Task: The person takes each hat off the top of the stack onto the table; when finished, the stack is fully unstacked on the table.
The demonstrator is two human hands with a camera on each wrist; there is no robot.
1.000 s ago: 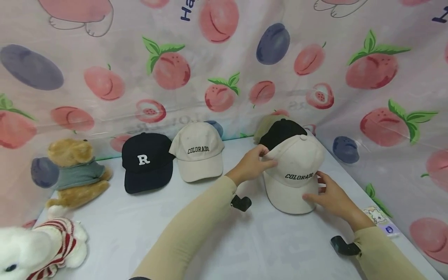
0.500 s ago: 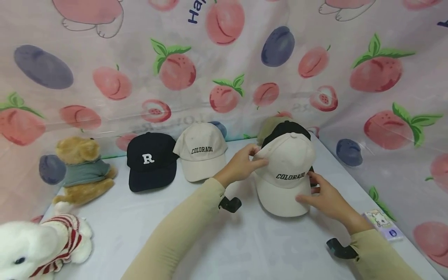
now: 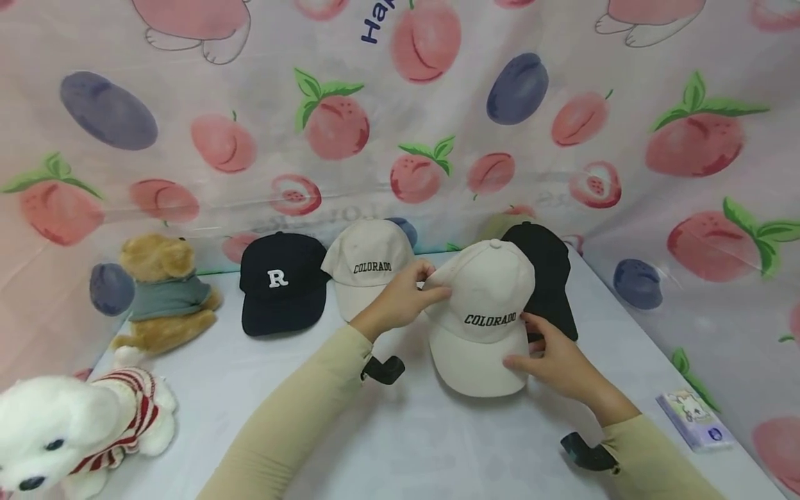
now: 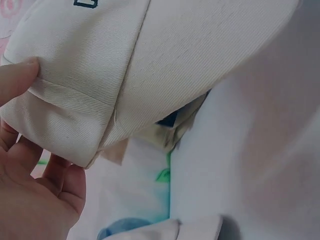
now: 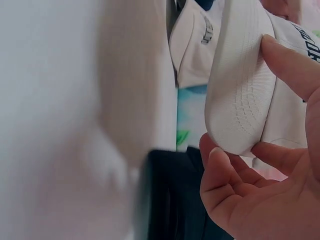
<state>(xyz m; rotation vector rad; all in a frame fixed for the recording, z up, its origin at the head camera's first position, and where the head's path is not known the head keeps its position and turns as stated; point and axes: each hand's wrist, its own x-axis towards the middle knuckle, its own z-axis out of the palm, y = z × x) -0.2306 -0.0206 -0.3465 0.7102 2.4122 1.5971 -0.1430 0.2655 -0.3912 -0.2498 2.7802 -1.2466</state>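
Both hands hold a cream baseball cap (image 3: 487,292) lettered COLORADO, its brim toward me. My left hand (image 3: 400,298) pinches the cap's side edge; in the left wrist view the thumb (image 4: 17,80) lies on the outside with the fingers curled beneath. At the other side my right hand (image 3: 562,361) grips the brim near its join, thumb on top and fingers under it, as the right wrist view shows. Just behind stands a plain black cap (image 3: 544,278), partly covered by the held one. A second cream COLORADO cap (image 3: 369,257) sits behind the left hand.
A dark cap with a white R (image 3: 284,285) stands left of the second cream cap. Farther left are a brown teddy bear (image 3: 169,298) and a white plush dog (image 3: 62,423). An olive cap (image 3: 496,226) peeks out at the back. A small printed pack (image 3: 694,420) lies at the right edge.
Both hands have carried the cream cap leftward and a little toward me, away from the black cap, which now shows more. The head view has shifted slightly.
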